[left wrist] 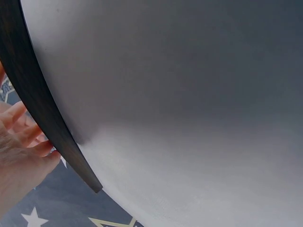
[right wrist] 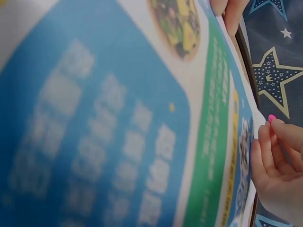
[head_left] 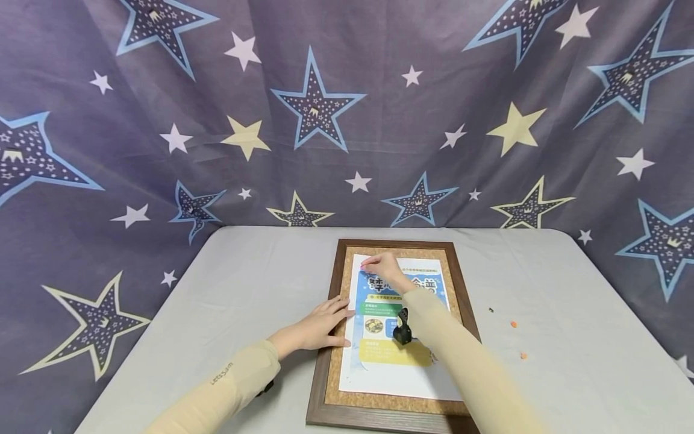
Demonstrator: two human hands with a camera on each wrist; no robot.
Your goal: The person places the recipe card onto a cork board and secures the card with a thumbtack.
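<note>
A printed poster (head_left: 385, 378) with blue, green and yellow blocks lies on a cork board (head_left: 347, 398) in a dark wooden frame (head_left: 320, 386). My right hand (head_left: 386, 270) is at the poster's upper left corner. Between its thumb and fingers it pinches a small pink push pin (right wrist: 271, 117), whose point is hidden. My left hand (head_left: 321, 325) lies spread over the frame's left side, its fingertips at the paper's left edge. In the left wrist view, the fingers (left wrist: 40, 149) of that hand show partly behind the frame's dark edge.
Two small orange pieces (head_left: 513, 324) lie on the grey tabletop (head_left: 255, 265) right of the board, with a tiny dark bit (head_left: 491, 310) nearby. A star-patterned curtain (head_left: 336, 169) hangs behind and beside the table.
</note>
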